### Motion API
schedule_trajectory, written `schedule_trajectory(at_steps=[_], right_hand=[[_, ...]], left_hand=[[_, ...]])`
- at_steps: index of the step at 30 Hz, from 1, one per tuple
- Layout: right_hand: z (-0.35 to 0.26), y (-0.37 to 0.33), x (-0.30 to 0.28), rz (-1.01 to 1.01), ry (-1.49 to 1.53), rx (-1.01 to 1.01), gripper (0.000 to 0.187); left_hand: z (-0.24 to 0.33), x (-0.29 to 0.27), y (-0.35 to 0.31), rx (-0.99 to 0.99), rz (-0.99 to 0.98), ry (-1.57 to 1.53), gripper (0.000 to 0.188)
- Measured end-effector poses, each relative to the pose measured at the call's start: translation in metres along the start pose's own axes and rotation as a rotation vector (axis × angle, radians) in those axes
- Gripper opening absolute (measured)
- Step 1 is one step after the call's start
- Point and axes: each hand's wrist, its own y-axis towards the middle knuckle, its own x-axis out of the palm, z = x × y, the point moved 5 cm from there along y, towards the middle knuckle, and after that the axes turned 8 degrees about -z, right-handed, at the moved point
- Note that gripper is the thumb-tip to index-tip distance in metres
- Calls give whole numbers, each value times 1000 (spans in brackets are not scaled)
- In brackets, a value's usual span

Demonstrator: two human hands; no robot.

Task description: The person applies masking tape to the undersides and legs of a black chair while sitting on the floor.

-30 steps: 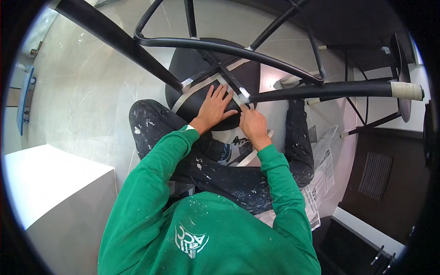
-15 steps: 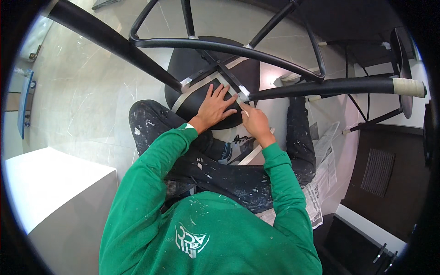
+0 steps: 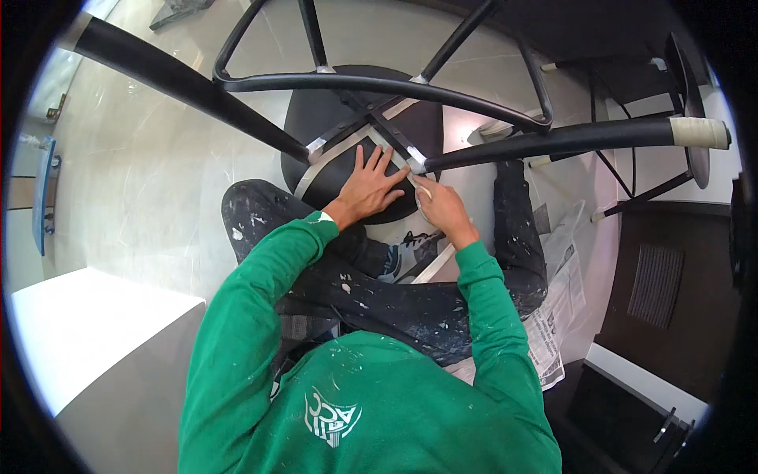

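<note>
A black stool lies upside down in front of me, its round seat (image 3: 312, 118) on the floor and its legs pointing up. Strips of pale masking tape (image 3: 322, 163) run along the seat's underside beside the crossed metal bars (image 3: 387, 130). My left hand (image 3: 367, 192) lies flat on the seat, fingers spread, with fingertips on a tape strip near a bar. Close by at the right edge of the seat, my right hand (image 3: 442, 207) is closed, pinching what looks like the end of the tape strip. Its fingers partly hide the pale piece.
A black footrest ring (image 3: 347, 77) and stool legs (image 3: 553, 146) rise over the work, one leg tip wrapped in tape. Another tipped stool (image 3: 685, 110) is at the right. Newspaper (image 3: 553, 316) lies beside my right leg. A white-topped block (image 3: 103, 332) stands at the left.
My right hand has turned slightly and its fingers have shifted at the seat edge. The left hand stays flat in about the same spot. The whole view has shifted a little.
</note>
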Motion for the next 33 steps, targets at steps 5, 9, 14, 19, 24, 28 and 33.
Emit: schedule_trajectory(at_steps=[5, 9, 14, 19, 24, 28, 33], right_hand=[[0, -7, -7, 18, -2, -8, 35], [5, -26, -17, 166, 81, -161, 32], [23, -33, -6, 223, 33, -217, 30], [22, -32, 3, 92, -166, -47, 32], [23, -27, 14, 113, -272, -39, 33], [32, -29, 19, 110, -208, -55, 35], [38, -28, 16, 54, -63, -85, 41]], left_hand=[[3, 3, -1, 47, 24, 13, 55], [10, 6, 3, 102, -13, -28, 71], [22, 0, 5, 72, -102, 26, 93], [27, 4, 4, 74, -153, 103, 93], [39, 4, 5, 70, -127, 49, 89], [40, 4, 5, 50, 10, -128, 74], [47, -11, 43, -182, 385, -494, 51]])
